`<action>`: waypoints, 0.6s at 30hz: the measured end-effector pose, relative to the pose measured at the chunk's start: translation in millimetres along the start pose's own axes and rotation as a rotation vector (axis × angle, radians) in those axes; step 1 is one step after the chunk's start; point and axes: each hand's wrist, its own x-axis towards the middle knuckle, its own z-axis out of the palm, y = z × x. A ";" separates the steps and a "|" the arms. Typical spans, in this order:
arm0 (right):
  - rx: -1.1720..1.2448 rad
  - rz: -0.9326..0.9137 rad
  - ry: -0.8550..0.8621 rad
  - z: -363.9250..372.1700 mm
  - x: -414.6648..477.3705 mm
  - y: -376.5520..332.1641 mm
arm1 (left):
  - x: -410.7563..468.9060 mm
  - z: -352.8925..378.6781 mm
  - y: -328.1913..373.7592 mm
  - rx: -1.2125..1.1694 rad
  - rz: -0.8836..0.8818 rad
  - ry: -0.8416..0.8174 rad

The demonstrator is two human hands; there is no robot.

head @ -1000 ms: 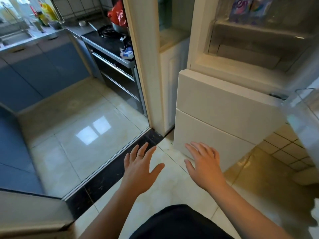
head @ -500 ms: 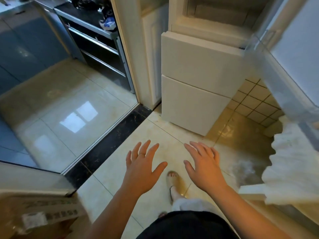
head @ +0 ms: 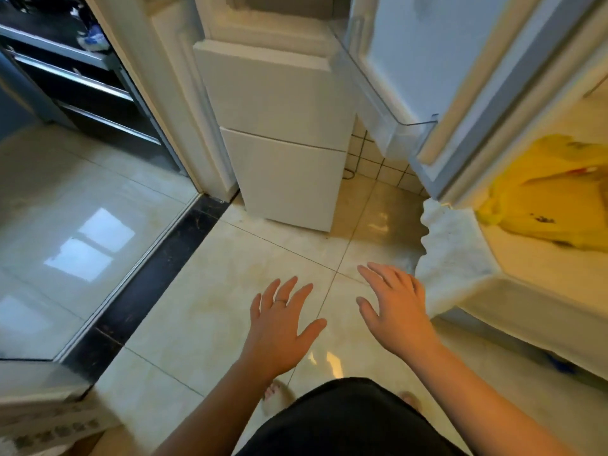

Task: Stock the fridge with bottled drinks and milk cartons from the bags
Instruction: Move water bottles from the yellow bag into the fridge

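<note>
Left hand and right hand hover palm-down, splayed, holding nothing, over the floor. Ahead stands the fridge, door open; the yellow bag, print illegible, lies on the tabletop.

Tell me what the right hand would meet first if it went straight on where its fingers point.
Probably the fridge's lower drawer: the right hand points forward-left over bare floor. If it slopes down, the floor comes first; depth is unclear.

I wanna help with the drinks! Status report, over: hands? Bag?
Status: left hand open, empty; right hand open, empty. On the table at right, yellow bag untouched. Beside it, fridge door stands open.
</note>
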 end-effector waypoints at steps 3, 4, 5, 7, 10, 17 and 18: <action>0.026 0.056 0.052 -19.8 -18.7 63.7 | 15.0 23.2 63.5 0.017 0.041 0.000; 0.035 0.072 0.072 -25.6 -25.0 86.3 | 19.7 31.9 85.6 0.022 0.048 -0.004; 0.042 0.091 0.087 -31.4 -32.5 109.8 | 24.4 42.0 108.6 0.030 0.054 -0.013; 0.054 0.140 0.105 -42.8 -49.0 158.8 | 32.6 62.9 155.9 0.054 0.079 -0.025; 0.085 0.216 0.123 -62.0 -75.9 229.7 | 41.7 92.9 226.7 0.066 0.130 -0.027; 0.124 0.327 0.151 -102.4 -118.1 353.8 | 64.9 130.6 361.9 0.055 0.236 -0.063; 0.134 0.343 0.162 -106.5 -122.9 364.8 | 68.3 133.5 374.5 0.058 0.250 -0.067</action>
